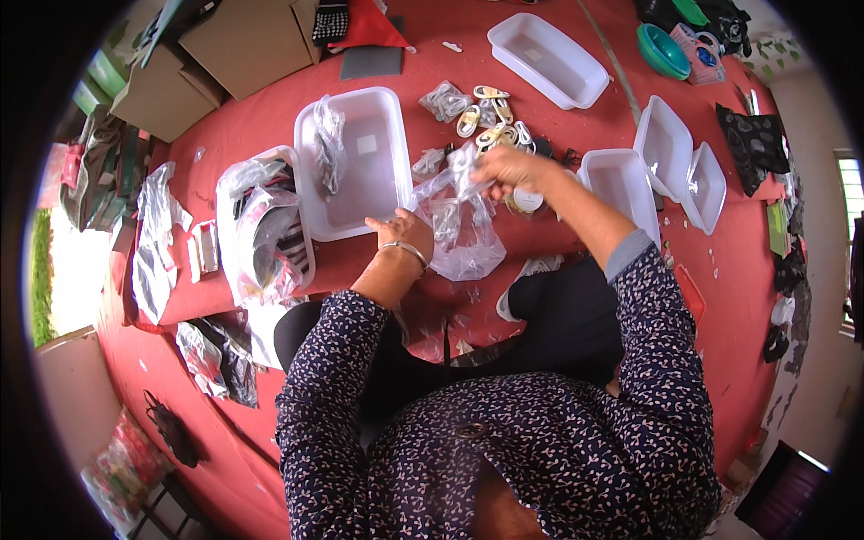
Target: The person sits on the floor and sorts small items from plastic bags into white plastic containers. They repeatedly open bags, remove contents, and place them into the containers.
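In front of me hangs a clear plastic bag [475, 256] with small white items inside, spread between my two hands. My left hand [402, 236] is at the bag's left side beside the corner of a white tray [402, 171]; its index finger sticks out and the other fingers close at the bag's edge. My right hand [517, 171] pinches crumpled clear plastic with something white in it at the bag's upper end; its exact contents are hidden. Just beyond lie several coiled white cables [493, 135] and small clear packets [445, 101].
At left stands a white tray [309, 261] heaped with plastic-wrapped goods. Another tray [580, 90] sits at the far side, and further trays [621, 184] stand at right. Cardboard boxes [247, 45] rise far left. A teal bowl [663, 51] is far right. Red cloth covers the surface.
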A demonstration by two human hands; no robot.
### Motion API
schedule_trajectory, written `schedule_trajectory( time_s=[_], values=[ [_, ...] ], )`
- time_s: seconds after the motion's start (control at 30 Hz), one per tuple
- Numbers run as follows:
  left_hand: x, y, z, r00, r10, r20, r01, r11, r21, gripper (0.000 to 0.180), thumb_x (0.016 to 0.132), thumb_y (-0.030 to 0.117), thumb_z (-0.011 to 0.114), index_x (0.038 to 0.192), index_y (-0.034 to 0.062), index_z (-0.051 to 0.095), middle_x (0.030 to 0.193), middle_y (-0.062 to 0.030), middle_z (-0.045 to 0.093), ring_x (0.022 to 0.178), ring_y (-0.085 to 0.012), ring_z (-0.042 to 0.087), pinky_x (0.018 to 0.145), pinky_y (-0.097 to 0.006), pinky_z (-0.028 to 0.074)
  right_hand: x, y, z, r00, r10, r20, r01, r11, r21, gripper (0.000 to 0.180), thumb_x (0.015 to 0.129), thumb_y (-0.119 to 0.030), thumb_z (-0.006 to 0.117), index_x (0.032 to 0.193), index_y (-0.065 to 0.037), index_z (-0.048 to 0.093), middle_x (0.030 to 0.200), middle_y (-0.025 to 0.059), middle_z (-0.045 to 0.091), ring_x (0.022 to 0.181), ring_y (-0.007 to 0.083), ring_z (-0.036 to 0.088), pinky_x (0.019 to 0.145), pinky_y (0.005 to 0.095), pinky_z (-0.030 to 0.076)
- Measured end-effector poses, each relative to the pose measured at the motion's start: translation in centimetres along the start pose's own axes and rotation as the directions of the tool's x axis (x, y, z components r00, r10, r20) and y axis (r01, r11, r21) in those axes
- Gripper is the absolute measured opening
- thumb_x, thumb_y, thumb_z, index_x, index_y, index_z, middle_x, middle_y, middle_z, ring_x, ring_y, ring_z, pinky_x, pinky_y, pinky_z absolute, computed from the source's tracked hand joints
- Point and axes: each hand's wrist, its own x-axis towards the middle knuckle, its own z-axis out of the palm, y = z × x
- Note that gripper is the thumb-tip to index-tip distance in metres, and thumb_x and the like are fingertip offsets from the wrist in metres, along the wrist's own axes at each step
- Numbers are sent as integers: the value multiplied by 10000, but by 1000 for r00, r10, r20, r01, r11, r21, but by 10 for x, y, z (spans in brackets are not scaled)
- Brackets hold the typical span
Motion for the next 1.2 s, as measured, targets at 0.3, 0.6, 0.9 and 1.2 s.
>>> schedule_trajectory(
  time_s=[0.3, 0.6, 0.9, 1.2],
  values=[
    [-12, -1, -6, 1000, 29, 5, -29, 999, 27, 366, 765, 109, 484, 1096, -46, 471, 1158, -166, 463, 955, -259, 550, 881, -622, 249, 26, 8, 41, 1000, 15, 18, -9, 959, -284, 304, 800, -247, 491, 674, 17, 574, 573, 129, 597, 423, 152, 545, 323, 276, 392],
    [-3, -10, 2, 987, 13, -160, -28, 996, -88, 341, 746, 106, 508, 1061, -12, 451, 1035, -137, 496, 884, -246, 572, 805, -541, 355, 123, 5, 41, 860, -490, -146, 17, 312, -950, 218, 724, -60, 525, 935, -81, 573, 1003, 122, 513, 905, 293, 552, 769, 365, 461],
    [-6, -19, -3, 981, -9, -194, -28, 981, -190, 224, 812, 139, 424, 1006, 39, 473, 912, -139, 574, 820, -281, 598, 668, -342, 488, 104, -3, -2, 763, -468, -447, -49, 647, -761, 165, 634, -149, 576, 769, -54, 593, 767, 149, 611, 757, 321, 583, 676, 388, 465],
    [-12, -30, 7, 994, 45, 103, -23, 978, -210, 210, 751, 167, 540, 905, 57, 631, 943, -116, 612, 883, -257, 591, 718, -330, 479, -33, 2, 59, 963, 158, 219, -190, 973, 131, 187, 779, -172, 537, 822, 10, 534, 678, 130, 605, 380, 98, 495, 290, 171, 326]
  ],
)
